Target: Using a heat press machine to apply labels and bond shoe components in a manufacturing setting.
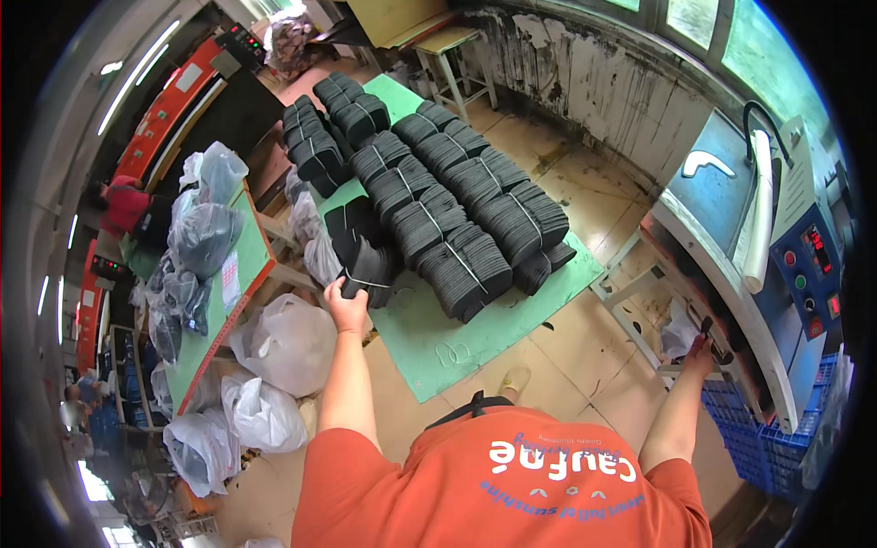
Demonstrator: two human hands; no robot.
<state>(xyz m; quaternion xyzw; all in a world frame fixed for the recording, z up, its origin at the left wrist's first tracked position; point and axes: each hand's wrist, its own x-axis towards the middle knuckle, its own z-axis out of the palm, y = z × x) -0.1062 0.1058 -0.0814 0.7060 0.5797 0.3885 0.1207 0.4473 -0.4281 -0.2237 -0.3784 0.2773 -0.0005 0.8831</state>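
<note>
Orange shirt lay nearest. Left hand's fingers, half-spread, gripped a tied black bundle's near end, by the green counter's left edge. Right hand was at the machine; grip undetermined. Supporting the bundle underneath appeared advisable, keeping layers aligned. Other bundles lay adjacent.

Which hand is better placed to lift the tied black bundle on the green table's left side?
Probably the left. The left hand is at the near end of the tied black bundle, while the right hand is off beside the machine, away from the table.
</note>
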